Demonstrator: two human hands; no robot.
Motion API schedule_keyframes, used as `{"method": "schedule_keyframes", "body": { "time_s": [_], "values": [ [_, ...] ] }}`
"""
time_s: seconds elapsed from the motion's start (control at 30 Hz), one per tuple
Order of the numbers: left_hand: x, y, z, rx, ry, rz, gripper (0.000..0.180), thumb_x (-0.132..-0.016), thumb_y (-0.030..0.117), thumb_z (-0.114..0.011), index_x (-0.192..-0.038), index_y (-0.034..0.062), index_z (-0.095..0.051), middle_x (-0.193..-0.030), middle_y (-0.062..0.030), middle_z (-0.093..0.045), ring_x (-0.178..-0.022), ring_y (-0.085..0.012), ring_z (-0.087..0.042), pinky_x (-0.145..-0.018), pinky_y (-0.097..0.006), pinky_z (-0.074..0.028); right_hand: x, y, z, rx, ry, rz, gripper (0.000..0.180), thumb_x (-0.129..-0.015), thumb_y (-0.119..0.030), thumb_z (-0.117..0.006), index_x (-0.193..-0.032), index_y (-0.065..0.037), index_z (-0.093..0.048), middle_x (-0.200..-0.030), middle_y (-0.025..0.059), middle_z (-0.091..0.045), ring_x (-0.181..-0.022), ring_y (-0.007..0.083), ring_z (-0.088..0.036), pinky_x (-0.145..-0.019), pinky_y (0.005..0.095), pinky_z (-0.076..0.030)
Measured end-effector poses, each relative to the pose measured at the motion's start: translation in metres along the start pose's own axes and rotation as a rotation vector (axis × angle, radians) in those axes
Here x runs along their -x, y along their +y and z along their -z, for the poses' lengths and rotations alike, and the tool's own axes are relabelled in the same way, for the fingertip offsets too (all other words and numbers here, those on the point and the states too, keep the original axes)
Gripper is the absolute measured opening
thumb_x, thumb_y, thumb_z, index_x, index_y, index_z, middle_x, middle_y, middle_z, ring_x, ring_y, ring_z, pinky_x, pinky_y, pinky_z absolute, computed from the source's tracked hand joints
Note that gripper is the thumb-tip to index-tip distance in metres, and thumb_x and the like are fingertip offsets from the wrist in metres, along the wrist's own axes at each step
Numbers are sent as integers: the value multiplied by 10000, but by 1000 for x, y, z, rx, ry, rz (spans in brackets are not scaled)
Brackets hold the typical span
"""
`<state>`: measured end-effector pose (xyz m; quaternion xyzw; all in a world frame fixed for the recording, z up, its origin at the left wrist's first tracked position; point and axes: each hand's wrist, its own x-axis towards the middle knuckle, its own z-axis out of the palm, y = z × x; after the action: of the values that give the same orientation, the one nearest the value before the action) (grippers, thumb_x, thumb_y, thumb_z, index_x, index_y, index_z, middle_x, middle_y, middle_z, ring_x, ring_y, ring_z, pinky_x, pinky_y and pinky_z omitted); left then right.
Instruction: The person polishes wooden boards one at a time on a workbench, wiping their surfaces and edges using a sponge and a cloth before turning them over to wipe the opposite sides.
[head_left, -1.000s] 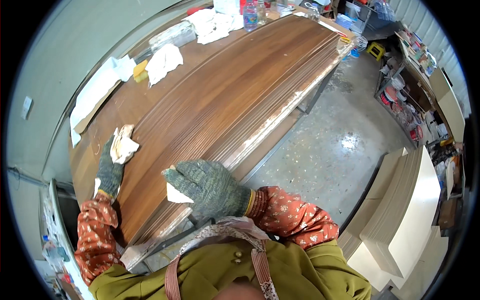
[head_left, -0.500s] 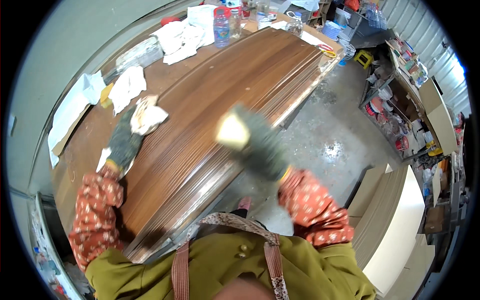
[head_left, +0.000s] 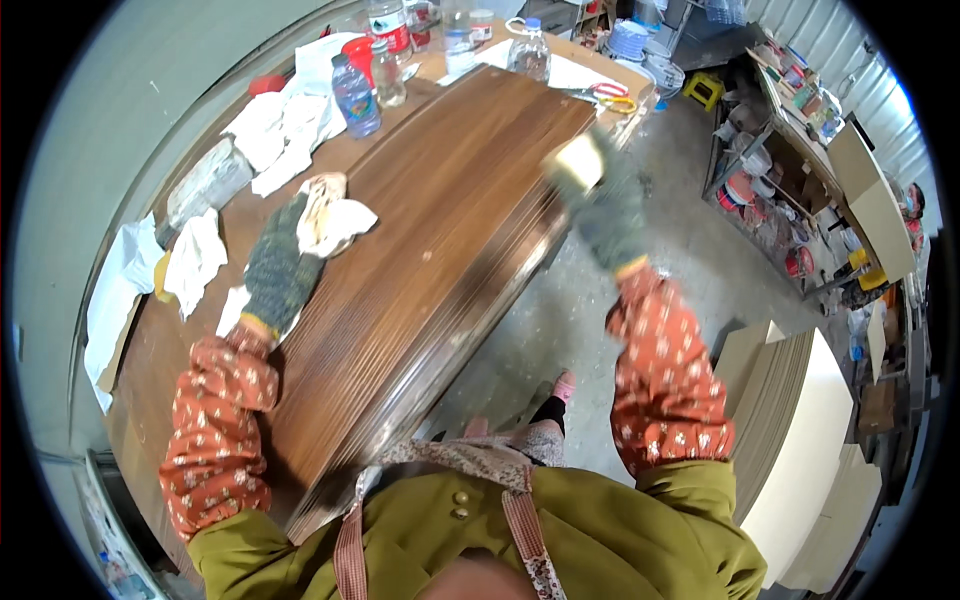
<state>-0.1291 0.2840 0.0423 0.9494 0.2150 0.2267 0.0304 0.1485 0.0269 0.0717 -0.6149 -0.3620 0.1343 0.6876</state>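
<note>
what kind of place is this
Probably a woodworking or furniture-finishing workshop: a long stack of brown wood-grain panels on a bench, pale boards stacked on the concrete floor, cluttered supply shelves.

labelled plastic bottles point(head_left: 385, 55) on far bench, cardboard box point(head_left: 872, 200) at right

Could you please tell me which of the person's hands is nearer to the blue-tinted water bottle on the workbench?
Left. The left hand rests on the wooden panel just below the blue-tinted bottle; the right hand is raised off the panel's far edge.
</note>
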Motion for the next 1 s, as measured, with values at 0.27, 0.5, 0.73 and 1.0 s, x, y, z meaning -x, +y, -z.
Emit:
{"method": "schedule_keyframes", "body": {
  "time_s": [0.27,0.5,0.73,1.0],
  "values": [
    [-36,30,-12,28,11,182,512,-839,231,-561,-1284,15,-428,-1220,-200,-501,-1129,-346,-479,-973,-397,-363,32,18,-34,498,-450,767,550,-729,-171,-632,-1252,-64,-497,-1087,162,-582,-958,293,-568,-821,403,-467],
    [-91,71,-42,-181,54,280,492,-847,221,-545,-1281,18,-433,-1242,-199,-493,-1150,-344,-465,-978,-397,-359,-156,78,119,711,21,317,595,-799,-299,-633,-1248,46,-451,-1131,224,-567,-1065,311,-549,-906,396,-438],
    [-101,74,-41,50,68,408,454,-863,190,-536,-1257,-9,-429,-1212,-220,-495,-1137,-354,-480,-984,-383,-351,-103,50,72,640,-510,835,719,-668,-169,-726,-1298,-6,-420,-1222,176,-525,-1102,260,-533,-929,376,-428],
    [-110,74,-50,-79,36,491,463,-860,159,-506,-1281,-5,-406,-1243,-236,-473,-1152,-377,-458,-999,-390,-342,-212,118,136,288,-215,526,606,-735,-156,-711,-1262,-38,-435,-1060,154,-568,-961,254,-576,-839,364,-492]
  ]
}}
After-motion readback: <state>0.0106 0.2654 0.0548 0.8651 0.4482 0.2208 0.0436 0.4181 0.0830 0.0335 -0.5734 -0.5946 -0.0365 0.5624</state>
